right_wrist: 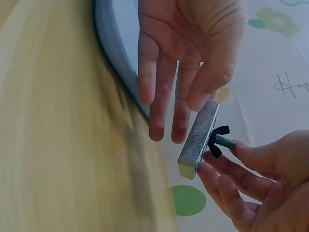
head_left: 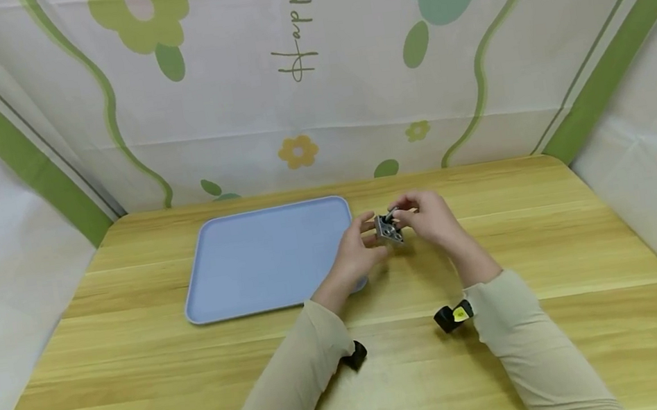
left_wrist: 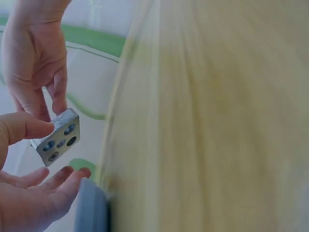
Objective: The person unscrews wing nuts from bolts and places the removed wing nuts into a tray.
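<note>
Block of bare metal, tilted, pierced with several holes. Hangs in the air just right of the tray. Threaded bolt projecting from one broad side, black wing nut on it close to the metal. Right hand, on the side away from the tray: pinching the bolt near its free end. Left hand, by the tray's right edge: fingers straight and spread, thumb tip at the block's rim; whether in firm contact, cannot tell.

Looks, as judged, like working on the bolt and wing nut. Brace the block between left thumb and fingers first, clear of the holes. Keep the bolt square to the face; turn lightly from the fingertips. Avoid side load: likely to bind the thread. Work low, nearer the tray, to limit any drop.
</note>
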`<action>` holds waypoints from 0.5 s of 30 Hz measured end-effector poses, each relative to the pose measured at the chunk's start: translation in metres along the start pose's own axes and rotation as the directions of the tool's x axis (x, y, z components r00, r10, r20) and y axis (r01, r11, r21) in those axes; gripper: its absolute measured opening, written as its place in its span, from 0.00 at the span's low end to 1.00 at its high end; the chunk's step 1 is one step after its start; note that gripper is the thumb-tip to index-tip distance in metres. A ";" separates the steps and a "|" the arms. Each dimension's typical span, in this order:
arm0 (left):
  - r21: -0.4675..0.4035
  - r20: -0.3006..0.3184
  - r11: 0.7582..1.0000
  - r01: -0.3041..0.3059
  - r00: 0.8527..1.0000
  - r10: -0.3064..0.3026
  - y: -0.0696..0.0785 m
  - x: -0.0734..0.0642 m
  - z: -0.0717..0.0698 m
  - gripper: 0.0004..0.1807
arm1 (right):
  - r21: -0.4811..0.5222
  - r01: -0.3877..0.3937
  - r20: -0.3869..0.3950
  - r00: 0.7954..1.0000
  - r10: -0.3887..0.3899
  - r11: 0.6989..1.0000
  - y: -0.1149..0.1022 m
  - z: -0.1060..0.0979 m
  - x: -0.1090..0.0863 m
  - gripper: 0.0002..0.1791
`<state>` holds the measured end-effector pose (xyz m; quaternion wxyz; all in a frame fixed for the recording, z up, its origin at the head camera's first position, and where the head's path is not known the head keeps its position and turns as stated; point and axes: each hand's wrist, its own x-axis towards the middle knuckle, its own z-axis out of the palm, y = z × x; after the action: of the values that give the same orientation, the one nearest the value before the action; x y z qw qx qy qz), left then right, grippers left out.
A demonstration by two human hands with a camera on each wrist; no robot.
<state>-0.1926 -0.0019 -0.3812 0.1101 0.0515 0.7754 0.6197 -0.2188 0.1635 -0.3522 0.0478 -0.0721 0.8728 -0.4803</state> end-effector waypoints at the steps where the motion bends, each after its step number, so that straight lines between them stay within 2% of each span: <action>1: -0.014 -0.010 1.000 -0.005 1.000 0.005 0.000 0.000 -0.002 0.40 | 0.023 0.001 -0.001 1.000 -0.001 1.000 -0.001 0.001 0.000 0.12; 4: -0.066 -0.035 0.998 -0.022 0.999 0.020 0.002 -0.001 -0.007 0.37 | 0.108 -0.009 -0.004 1.000 0.010 0.994 -0.005 0.002 0.001 0.12; 9: -0.151 -0.052 0.987 -0.048 0.998 0.041 0.009 -0.005 -0.018 0.32 | 0.263 -0.031 -0.011 0.999 0.035 0.964 -0.015 0.001 -0.001 0.14; 15: -0.163 -0.063 0.982 -0.099 0.994 0.090 0.020 -0.011 -0.028 0.31 | 0.390 -0.036 -0.008 0.999 0.043 0.920 -0.026 0.000 -0.004 0.15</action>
<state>-0.1897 -0.0266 -0.3547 0.0627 0.0616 0.7206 0.6877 -0.2131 0.1504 -0.3302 0.0635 -0.0393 0.7614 -0.6440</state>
